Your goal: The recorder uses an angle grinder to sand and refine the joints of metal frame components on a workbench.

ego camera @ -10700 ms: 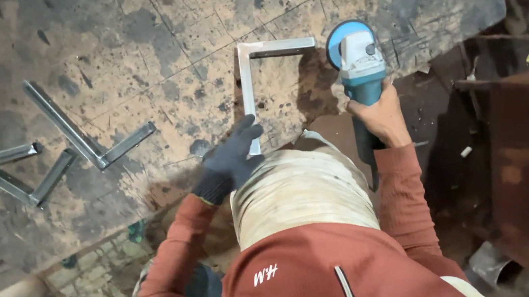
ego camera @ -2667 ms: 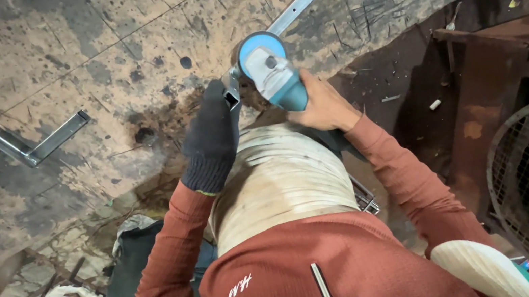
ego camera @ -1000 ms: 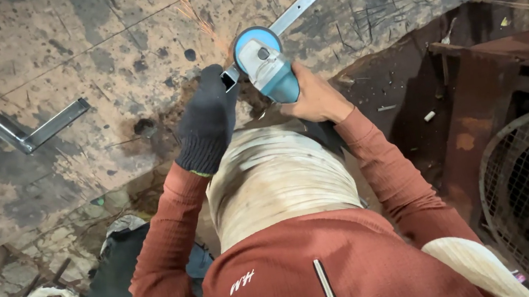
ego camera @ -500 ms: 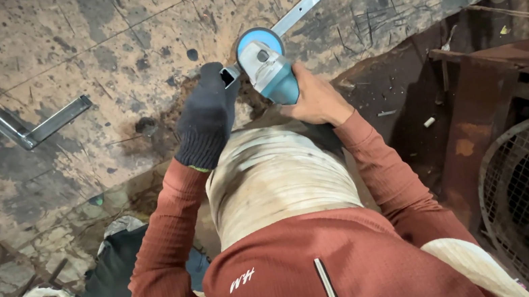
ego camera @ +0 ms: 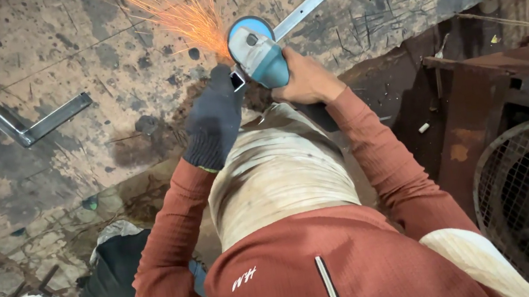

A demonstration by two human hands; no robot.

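Grinding step: my bare right hand (ego camera: 307, 81) grips blue angle grinder (ego camera: 259, 54); gloved left hand (ego camera: 214, 124), fingers closed, pins steel bar (ego camera: 301, 13) on bench (ego camera: 95, 55), sparks flying. Next move needs steady pressure.

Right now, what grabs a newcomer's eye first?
The fan of orange sparks at top centre, flying left off the blue angle grinder gripped by the bare right hand. Beside it, the dark-gloved left hand presses the metal bar onto the scarred, burnt workbench.
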